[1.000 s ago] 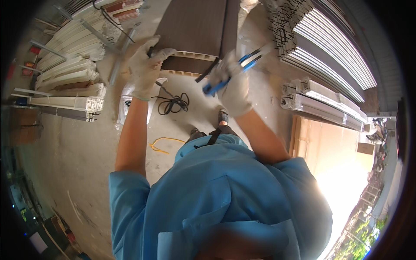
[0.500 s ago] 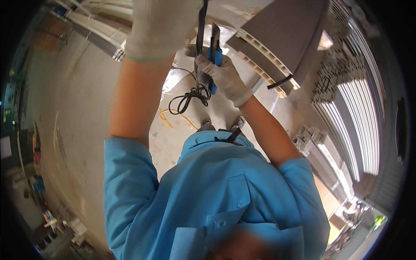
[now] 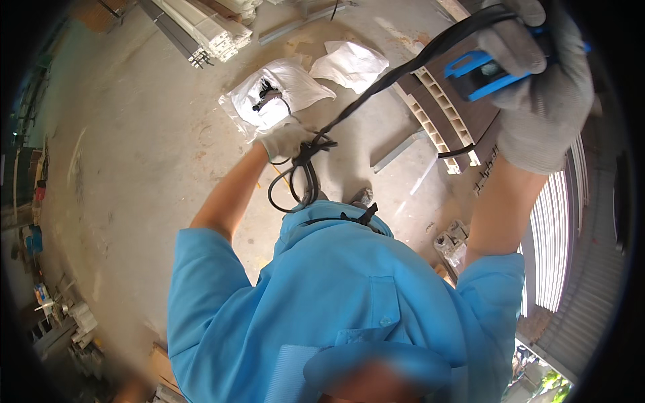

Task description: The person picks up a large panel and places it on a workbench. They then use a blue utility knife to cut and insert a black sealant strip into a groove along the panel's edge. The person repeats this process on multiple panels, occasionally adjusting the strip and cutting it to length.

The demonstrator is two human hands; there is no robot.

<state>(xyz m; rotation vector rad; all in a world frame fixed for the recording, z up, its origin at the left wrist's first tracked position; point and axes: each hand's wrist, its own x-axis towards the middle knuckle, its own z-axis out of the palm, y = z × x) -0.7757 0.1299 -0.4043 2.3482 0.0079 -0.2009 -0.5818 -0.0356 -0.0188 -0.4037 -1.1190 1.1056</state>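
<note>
A white work glove covers my left hand (image 3: 287,140), low in front of my body, its fingers closed round a tangled black rubber strip (image 3: 383,84). Loops of the strip dangle below that hand. The rest runs taut and slightly twisted up to the right. There my gloved right hand (image 3: 547,94), raised high, grips a blue-and-black hand tool (image 3: 497,87). The strip's upper end passes over the fingers of this hand and seems held along with the tool. The tool's exact kind is hard to make out.
On the floor ahead lie white sacks (image 3: 349,65), one with black pieces on it (image 3: 265,94). Grey hollow panels (image 3: 440,101) stand to the right, near a metal bar (image 3: 398,151). Long white profiles (image 3: 201,30) are stacked at the far left.
My right hand has swung up and right with the blue tool. My left hand has dropped from the top to waist height, and the strip now stretches between both hands.
</note>
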